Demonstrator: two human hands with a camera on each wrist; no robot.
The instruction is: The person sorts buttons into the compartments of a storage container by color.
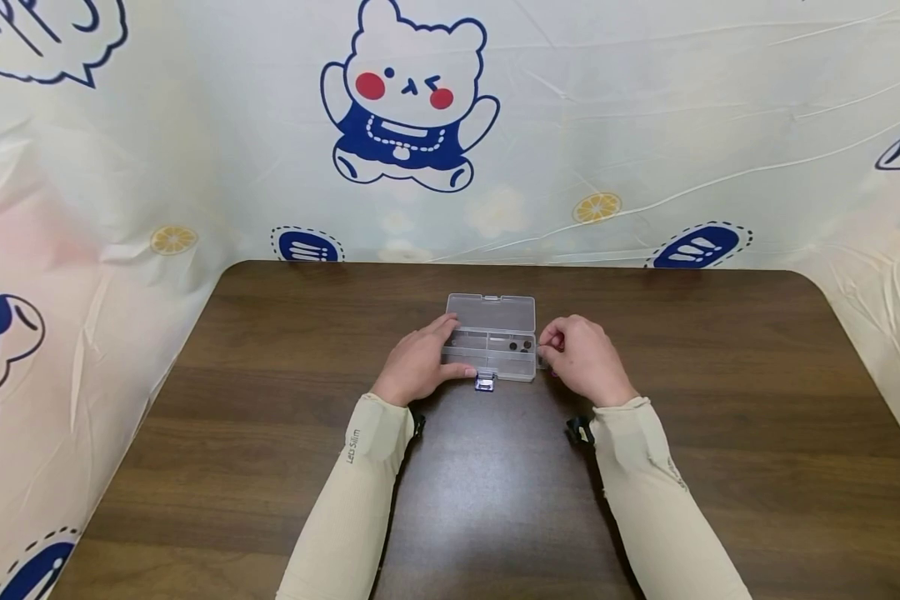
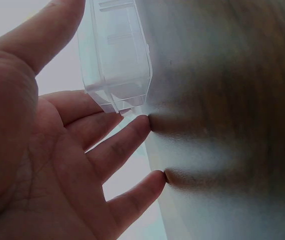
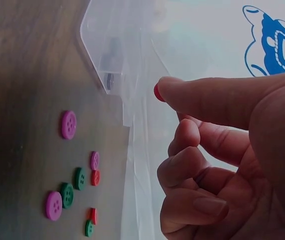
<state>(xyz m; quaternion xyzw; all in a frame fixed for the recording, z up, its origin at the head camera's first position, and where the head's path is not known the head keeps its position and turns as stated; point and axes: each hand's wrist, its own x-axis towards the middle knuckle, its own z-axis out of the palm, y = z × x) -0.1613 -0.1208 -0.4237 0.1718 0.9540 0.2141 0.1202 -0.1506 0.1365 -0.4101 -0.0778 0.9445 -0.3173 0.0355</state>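
Observation:
A clear plastic compartment box [image 1: 510, 367] stands on the table with its lid [image 1: 491, 313] raised at the back. Small dark round pieces [image 1: 513, 346] lie in its back right compartment. My left hand [image 1: 418, 358] holds the box at its left end, thumb along the front edge and fingers toward the back. In the left wrist view, two fingertips of that hand touch the table. Beside the box's right end, my right hand [image 1: 587, 354] pinches a red button [image 3: 158, 92] between thumb and forefinger; most of the button is hidden.
Loose buttons lie on the table by the right hand: pink [image 3: 68, 124], green [image 3: 67, 195] and red [image 3: 96, 177]. A small blue-edged piece [image 1: 484, 383] sits at the box's front. Printed cloth [image 1: 540, 208] hangs behind the wooden table [image 1: 270, 450].

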